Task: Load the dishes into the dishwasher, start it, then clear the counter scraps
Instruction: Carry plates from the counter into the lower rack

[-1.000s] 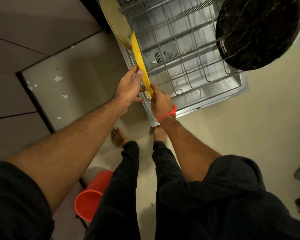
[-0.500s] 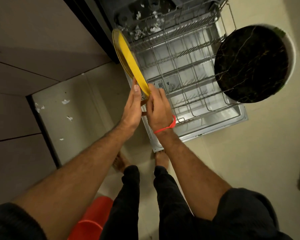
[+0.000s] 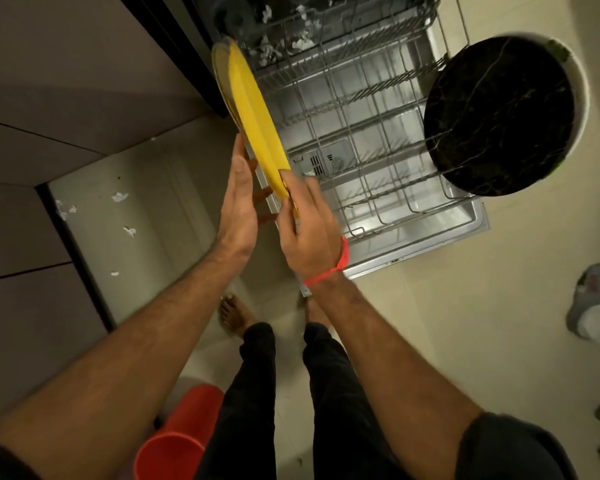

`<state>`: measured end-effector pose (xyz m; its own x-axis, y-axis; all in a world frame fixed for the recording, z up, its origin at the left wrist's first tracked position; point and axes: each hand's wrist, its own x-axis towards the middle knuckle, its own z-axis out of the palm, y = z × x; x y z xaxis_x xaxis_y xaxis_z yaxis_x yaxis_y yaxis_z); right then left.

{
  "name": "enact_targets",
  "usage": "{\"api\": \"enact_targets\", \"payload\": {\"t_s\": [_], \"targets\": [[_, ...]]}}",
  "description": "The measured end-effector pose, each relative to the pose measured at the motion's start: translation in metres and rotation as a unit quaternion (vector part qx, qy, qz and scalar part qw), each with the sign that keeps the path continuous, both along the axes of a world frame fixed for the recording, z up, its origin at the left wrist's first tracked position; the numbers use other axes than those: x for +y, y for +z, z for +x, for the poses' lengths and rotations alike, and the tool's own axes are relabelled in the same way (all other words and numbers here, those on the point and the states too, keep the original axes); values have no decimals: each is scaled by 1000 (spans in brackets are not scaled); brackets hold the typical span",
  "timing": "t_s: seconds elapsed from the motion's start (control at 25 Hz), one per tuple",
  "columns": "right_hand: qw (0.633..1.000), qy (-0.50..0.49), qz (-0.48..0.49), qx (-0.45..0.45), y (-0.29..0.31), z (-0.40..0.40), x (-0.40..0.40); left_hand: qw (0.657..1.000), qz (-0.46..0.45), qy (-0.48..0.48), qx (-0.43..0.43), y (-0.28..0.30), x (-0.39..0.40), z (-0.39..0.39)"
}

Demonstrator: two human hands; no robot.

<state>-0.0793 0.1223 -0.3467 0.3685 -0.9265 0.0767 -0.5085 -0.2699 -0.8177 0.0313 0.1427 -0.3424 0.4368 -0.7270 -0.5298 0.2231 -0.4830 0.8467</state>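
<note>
The yellow plate [image 3: 257, 126] stands on its edge along the left side of the dishwasher rack [image 3: 371, 140]. The right hand [image 3: 309, 230] pinches its near rim; the left hand [image 3: 238, 202] rests flat against its outer face, fingers straight. A black plate [image 3: 496, 116] leans at the rack's right edge, with bare wire rows between them.

both my bare forearms reach forward and down, close together. my left hand [image 3: 238, 199] is upright on its edge, fingers straight and together, palm turned toward the right. my right hand [image 3: 307, 230], a thin red thread bracelet [image 3: 329, 270] at its wrist, has its fingers curled in a pinch just beside the left.
</note>
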Motion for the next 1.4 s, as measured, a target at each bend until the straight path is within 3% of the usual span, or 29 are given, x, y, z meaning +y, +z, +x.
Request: {"api": "enact_targets", "payload": {"t_s": [0.12, 0.24, 0.4, 0.52, 0.6, 0.72, 0.76, 0.88, 0.96, 1.12, 1.24, 1.4], "targets": [[999, 28, -6, 35, 5, -35, 44, 999, 12, -19, 45, -6, 37, -17], [997, 35, 9, 66, -1, -52, 66, 999, 33, -37, 19, 0, 59, -31], [993, 51, -51, 96, -5, -76, 61, 969, 158, 181, 61, 2, 48, -12], [992, 61, -64, 87, -11, -88, 47, 957, 180, 214, 75, 2, 39, -3], [997, 56, -8, 58, -14, -88, 48, 962, 181, 192, 67, 2, 39, -3], [979, -83, 183, -10, -12, -87, 55, 972, 165, 167, 17, -1, 49, 3], [974, -102, 203, -5, -11, -88, 58, 971, 165, 170, 4, 0, 53, 7], [985, 39, 146, 87, -28, -98, 69, 966, 182, 183, -2, 7, 59, 17], [982, 80, 114, 130, -48, -99, 79, 967, 202, 158, 0, 13, 54, 19], [984, 21, 164, 68, -56, -96, 89, 974, 198, 105, 34, 6, 26, 12], [971, -13, 227, 79, -59, -95, 79, 983, 176, 47, 34, -11, 4, 3], [963, -17, 235, 127, -68, -83, 60, 985, 171, -12, 11, -27, -9, -4]]}}
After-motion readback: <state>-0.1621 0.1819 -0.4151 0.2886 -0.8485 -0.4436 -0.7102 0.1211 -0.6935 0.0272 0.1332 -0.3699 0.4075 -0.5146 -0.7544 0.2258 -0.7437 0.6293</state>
